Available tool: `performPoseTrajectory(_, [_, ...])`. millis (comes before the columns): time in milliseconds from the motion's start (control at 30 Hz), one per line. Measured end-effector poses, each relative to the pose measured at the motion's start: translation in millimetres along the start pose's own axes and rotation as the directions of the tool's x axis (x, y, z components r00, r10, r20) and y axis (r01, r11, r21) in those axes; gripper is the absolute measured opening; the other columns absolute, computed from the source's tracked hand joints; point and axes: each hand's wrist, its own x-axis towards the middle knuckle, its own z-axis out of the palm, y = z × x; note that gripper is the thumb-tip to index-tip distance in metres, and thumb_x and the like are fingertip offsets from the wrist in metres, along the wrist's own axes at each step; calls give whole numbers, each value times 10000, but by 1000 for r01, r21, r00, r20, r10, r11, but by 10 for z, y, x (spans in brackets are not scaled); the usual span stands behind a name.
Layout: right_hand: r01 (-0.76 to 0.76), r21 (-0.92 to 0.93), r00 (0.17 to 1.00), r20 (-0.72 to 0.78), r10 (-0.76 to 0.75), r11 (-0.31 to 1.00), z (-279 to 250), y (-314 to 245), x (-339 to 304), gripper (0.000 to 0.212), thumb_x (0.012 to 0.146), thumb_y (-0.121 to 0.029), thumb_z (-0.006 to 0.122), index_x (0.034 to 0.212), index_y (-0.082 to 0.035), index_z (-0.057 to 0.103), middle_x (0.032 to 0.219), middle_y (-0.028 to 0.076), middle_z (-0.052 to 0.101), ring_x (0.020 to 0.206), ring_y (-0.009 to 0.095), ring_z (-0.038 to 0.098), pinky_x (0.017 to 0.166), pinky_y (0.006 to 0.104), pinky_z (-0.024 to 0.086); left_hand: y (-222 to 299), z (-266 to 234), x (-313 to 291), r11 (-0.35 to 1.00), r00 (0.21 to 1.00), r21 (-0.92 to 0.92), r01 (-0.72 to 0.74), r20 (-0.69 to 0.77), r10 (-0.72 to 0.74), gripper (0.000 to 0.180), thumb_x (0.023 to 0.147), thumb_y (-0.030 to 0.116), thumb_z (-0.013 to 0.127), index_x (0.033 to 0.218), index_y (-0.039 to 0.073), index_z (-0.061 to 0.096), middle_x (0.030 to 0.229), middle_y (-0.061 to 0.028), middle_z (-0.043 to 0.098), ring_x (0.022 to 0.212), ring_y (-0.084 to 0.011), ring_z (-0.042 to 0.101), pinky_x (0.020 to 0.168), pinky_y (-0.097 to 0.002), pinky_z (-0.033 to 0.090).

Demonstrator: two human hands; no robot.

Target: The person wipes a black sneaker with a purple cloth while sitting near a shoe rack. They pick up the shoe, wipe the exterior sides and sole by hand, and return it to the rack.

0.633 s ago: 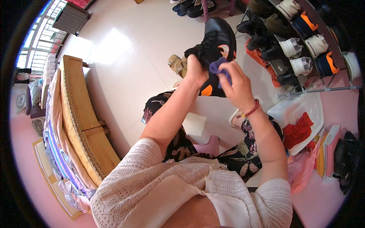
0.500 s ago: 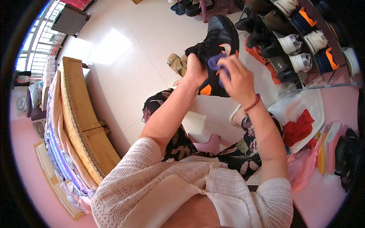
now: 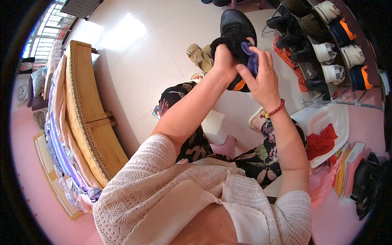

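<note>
A black lace-up sneaker (image 3: 237, 26) with orange at its heel is held out in front of me, toe pointing away. My left hand (image 3: 225, 61) grips it at the ankle opening; the fingertips are hidden inside or behind the collar. Against the shoe's right side lies a purple cloth (image 3: 250, 58). My right hand (image 3: 263, 77) pinches this cloth between the fingers and the shoe, with the thumb stretched toward the heel. A red bead bracelet (image 3: 277, 108) circles my right wrist.
A metal shoe rack (image 3: 343, 104) with several shoes stands at the right. Below it sits a white plastic tub (image 3: 342, 122) holding a red cloth (image 3: 322, 140). Tan sandals (image 3: 200, 57) lie on the floor beyond my left knee. A wooden bed frame (image 3: 87, 94) runs along the left.
My right hand and the cloth have shifted along the shoe's side, covering more of its light side patch. The shoe and left hand sit slightly farther up in the view, which has also shifted.
</note>
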Motion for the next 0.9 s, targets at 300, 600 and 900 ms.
performPoseTrajectory(300, [-125, -95, 992, -40, 122, 988, 97, 181, 37, 481, 776, -175, 620, 1221, -87, 460, 1109, 163, 522, 980, 363, 564, 819, 445, 482, -166, -126, 150, 998, 988, 1, 64, 139, -63, 286, 944, 268, 388, 1043, 55, 551, 978, -96, 586, 925, -234, 540, 878, -369, 424])
performPoseTrajectory(600, [-174, -43, 984, -37, 172, 984, -45, 451, 180, 324, 769, -108, 552, 1082, -30, 578, 1011, 185, 603, 978, 364, 570, 852, 418, 453, -165, 32, -15, 891, 998, 454, 14, 41, -36, 281, 905, 210, 469, 1069, 1, 563, 972, -161, 599, 874, -269, 568, 804, -402, 457])
performPoseTrajectory(900, [-319, 222, 934, -94, 346, 921, -335, 813, 271, 332, 799, -140, 571, 1086, 22, 604, 891, 147, 675, 811, 194, 629, 774, 310, 481, 181, -28, -246, 370, 825, 771, -518, 338, 452, 378, 874, 152, 563, 1205, -21, 507, 1067, -128, 587, 963, -151, 551, 811, -278, 438])
